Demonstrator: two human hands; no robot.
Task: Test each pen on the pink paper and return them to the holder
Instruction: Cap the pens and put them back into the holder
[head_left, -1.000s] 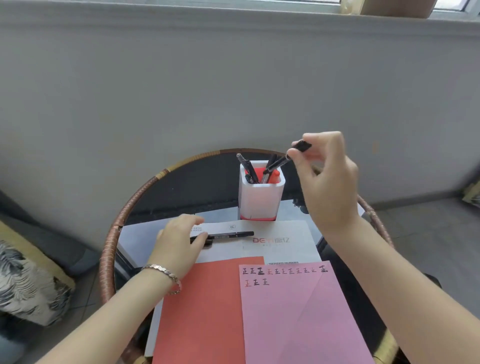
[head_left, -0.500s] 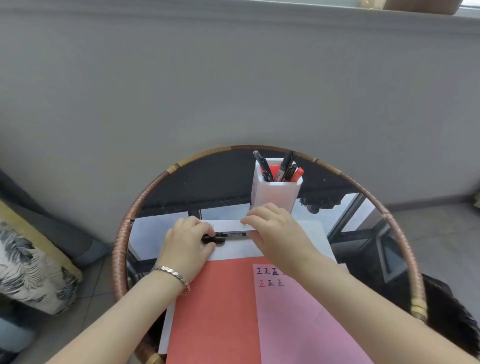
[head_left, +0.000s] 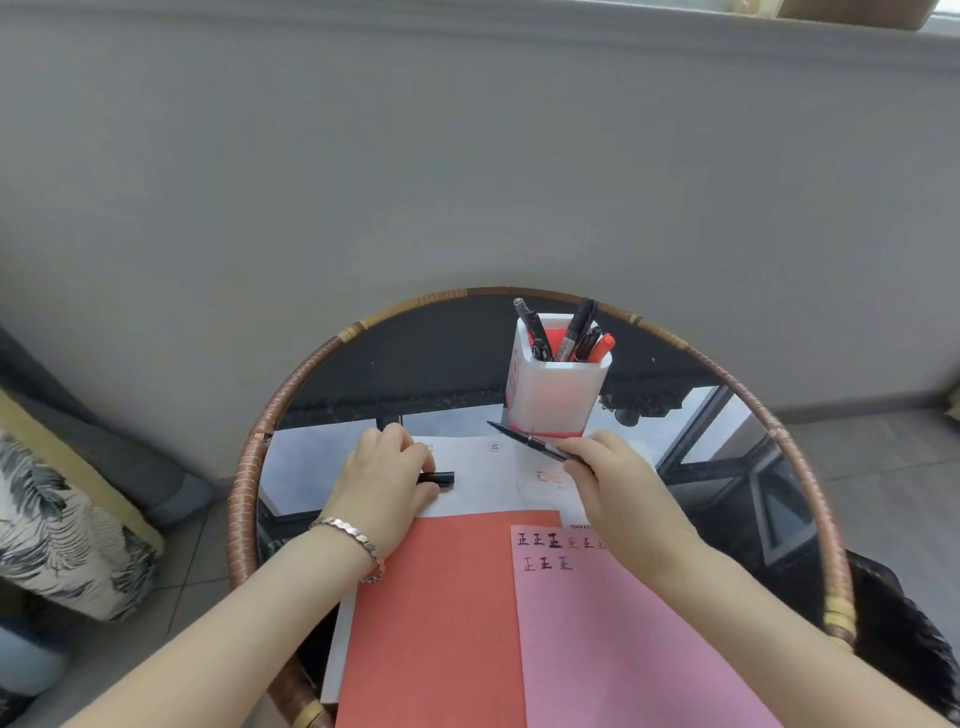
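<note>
My right hand (head_left: 613, 483) holds an uncapped black pen (head_left: 524, 440), its tip pointing up and left, just in front of the white and red pen holder (head_left: 550, 395). Several black and red pens stand in the holder. My left hand (head_left: 384, 483) rests on the white sheet and pinches the black pen cap (head_left: 437, 478). The pink paper (head_left: 623, 639) lies at the front right, with rows of written test marks along its top edge.
A red sheet (head_left: 436, 613) lies left of the pink paper, over a white sheet (head_left: 483, 473). All sit on a round glass table with a rattan rim (head_left: 244, 467). A patterned cushion (head_left: 57, 535) is on the left, a grey wall behind.
My right hand dropped a pen into the holder, came down to the pen lying on the white sheet and pulled it free of its cap. The cap stays in my left hand.
</note>
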